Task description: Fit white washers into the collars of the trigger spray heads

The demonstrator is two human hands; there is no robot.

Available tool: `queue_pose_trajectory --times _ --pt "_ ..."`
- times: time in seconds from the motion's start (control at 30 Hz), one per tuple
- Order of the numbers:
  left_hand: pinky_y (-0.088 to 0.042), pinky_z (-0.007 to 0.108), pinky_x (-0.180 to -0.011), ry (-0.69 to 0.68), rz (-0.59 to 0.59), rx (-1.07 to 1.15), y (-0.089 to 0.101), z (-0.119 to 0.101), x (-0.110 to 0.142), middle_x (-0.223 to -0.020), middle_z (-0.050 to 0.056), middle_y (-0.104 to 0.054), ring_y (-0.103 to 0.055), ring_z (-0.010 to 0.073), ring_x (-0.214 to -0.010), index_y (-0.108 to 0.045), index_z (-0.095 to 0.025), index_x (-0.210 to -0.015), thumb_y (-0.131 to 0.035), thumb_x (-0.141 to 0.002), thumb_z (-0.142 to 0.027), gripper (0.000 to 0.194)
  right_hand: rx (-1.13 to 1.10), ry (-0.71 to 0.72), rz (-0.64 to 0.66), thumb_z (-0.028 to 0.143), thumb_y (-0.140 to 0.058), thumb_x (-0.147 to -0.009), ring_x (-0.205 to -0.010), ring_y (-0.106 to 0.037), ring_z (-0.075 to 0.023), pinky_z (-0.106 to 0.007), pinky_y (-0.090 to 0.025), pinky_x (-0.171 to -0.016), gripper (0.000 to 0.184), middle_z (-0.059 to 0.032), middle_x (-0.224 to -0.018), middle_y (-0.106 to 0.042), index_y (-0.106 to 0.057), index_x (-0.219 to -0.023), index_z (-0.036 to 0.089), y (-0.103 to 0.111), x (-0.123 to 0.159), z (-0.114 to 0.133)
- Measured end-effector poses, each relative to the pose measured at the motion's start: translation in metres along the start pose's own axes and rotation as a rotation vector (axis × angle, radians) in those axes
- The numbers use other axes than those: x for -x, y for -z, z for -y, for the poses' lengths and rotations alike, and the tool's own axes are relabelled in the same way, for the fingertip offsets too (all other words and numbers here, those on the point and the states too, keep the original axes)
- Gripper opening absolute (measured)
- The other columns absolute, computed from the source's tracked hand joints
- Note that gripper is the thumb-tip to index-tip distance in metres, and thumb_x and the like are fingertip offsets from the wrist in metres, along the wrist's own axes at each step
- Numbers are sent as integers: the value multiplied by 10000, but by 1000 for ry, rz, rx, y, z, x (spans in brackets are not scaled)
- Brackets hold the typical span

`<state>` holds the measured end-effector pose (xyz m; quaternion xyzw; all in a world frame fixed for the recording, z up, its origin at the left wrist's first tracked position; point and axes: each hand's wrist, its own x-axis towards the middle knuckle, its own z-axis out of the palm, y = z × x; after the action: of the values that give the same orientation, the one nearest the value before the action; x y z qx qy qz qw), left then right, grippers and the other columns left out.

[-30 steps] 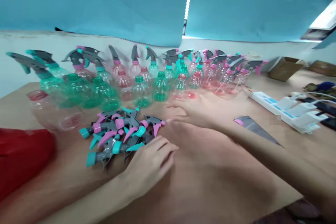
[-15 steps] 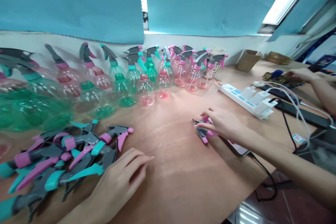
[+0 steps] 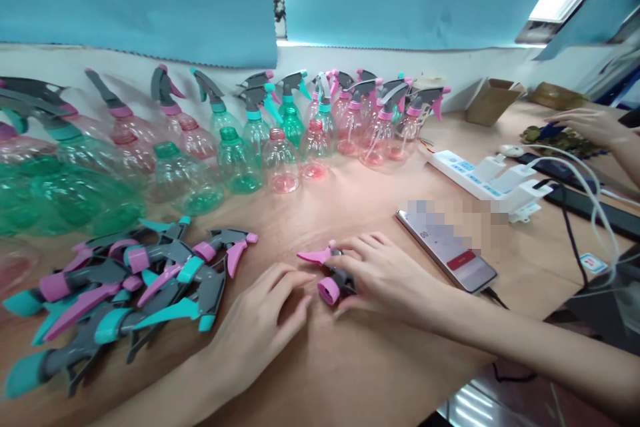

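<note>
We've got the pink-and-gray spray head (image 3: 343,280) in our right hand (image 3: 387,273), fingers over its gray body. Should be light, stiff plastic, slightly slick; trigger (image 3: 313,257) probably the weak spot, so we'd grip body or collar (image 3: 329,291). It's at the table (image 3: 370,373), between our hands, collar facing our left hand (image 3: 263,313), which is loosely curled, holding nothing, just beside it.

Hands you are using: two, left hand (image 3: 263,310) and right hand (image 3: 383,273). Spray head (image 3: 343,280) you are holding: one. Loose spray heads (image 3: 165,278) you are facing, heaped: over five, overlapping, exact count unclear. Bottles wearing sprayers (image 3: 373,147): over ten. Also lying before you: phone (image 3: 447,250), one; power strip (image 3: 467,175), one; box (image 3: 489,103), one.
</note>
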<state>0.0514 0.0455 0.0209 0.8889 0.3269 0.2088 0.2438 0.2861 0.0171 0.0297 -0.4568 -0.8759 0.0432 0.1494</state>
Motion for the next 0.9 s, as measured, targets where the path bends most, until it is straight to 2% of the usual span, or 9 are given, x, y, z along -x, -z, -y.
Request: queue_pose_trajectory --times 0.1,0.23,0.4,0.5,0.7,0.9 --pt "-493 324 -816 46 41 78 -2 3 -1 -1008 14 -598 -607 176 -926 -578 -240 -1062 -456 -933 -195 182 -49 23 19 493 -592 -852 -1136 -538 -268 -447 -462 -933 502 -141 -1271 -541 -548 -1268 216 -9 -5 1" --pt "-506 279 -780 85 57 118 3 2 -2 -996 0 -617 -608 153 -904 -593 -244 -1021 -462 -928 -184 172 -196 9 -21 448 -584 -873 -1228 -474 -260 -452 -428 -1003 341 -132 -1336 -489 -639 -1122 221 -18 -15 4" --pt "-521 250 -731 212 42 217 23 -1 -1 -1014 -6 -631 -631 128 -837 -591 -240 -1029 -496 -919 -209 149 -499 -24 -160 391 -631 -857 -1252 -472 -239 -429 -441 -1030 286 -127 -1309 -501 -624 -1070 200 -36 -24 17" --pt "-514 233 -643 297 92 286 39 1 1 -937 -19 -649 -634 127 -765 -602 -236 -968 -550 -886 -235 97 -622 -6 -181 357 -650 -849 -1263 -471 -235 -423 -436 -1045 297 -125 -1315 -492 -603 -1094 197 -44 -32 29" --pt "-472 236 -590 367 203 210 63 14 8 -796 -51 -609 -594 133 -696 -543 -247 -902 -597 -813 -268 106 -679 52 -166 384 -669 -826 -1248 -487 -233 -406 -452 -1027 324 -126 -1307 -495 -609 -1082 194 -54 -54 46" --pt "-421 227 -557 350 202 146 65 23 14 -782 -47 -579 -566 139 -686 -507 -239 -874 -581 -772 -223 127 -666 62 -168 400 -701 -794 -1179 -523 -236 -414 -473 -986 300 -108 -1231 -516 -637 -1014 206 -61 -66 52"
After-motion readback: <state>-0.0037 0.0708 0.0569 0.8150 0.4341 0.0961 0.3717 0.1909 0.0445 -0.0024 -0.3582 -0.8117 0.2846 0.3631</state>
